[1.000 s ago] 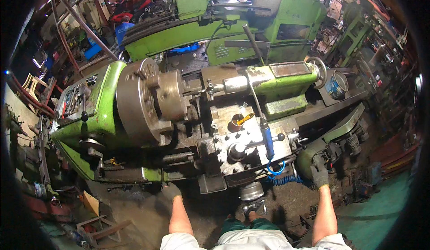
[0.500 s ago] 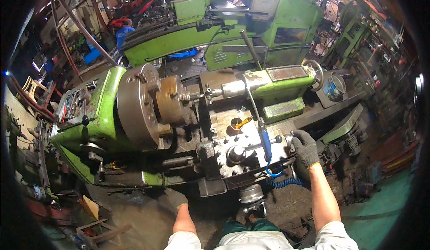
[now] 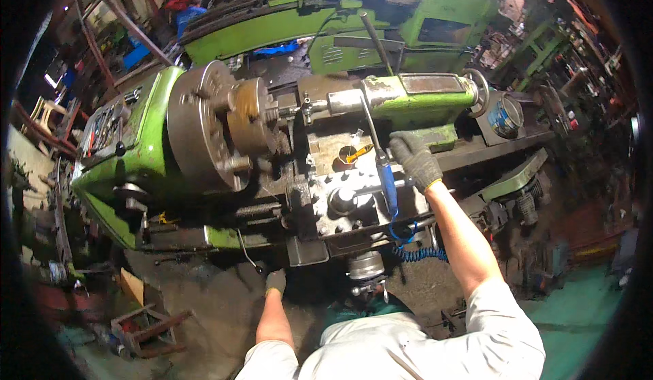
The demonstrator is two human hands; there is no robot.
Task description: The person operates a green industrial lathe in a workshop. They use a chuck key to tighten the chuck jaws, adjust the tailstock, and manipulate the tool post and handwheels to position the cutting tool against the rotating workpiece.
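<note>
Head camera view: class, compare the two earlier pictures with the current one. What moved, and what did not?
The gloved right hand rose from low at the lathe's right side, up and inward over the carriage, beside the blue-handled tool. The gloved left hand stayed low in front of the lathe, and the chuck kept its place.

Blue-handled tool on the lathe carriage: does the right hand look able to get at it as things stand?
Probably yes. The gloved right hand is raised over the carriage, right beside the blue-handled tool, and nothing shows between them. Whether the fingers already touch it cannot be told.
</note>
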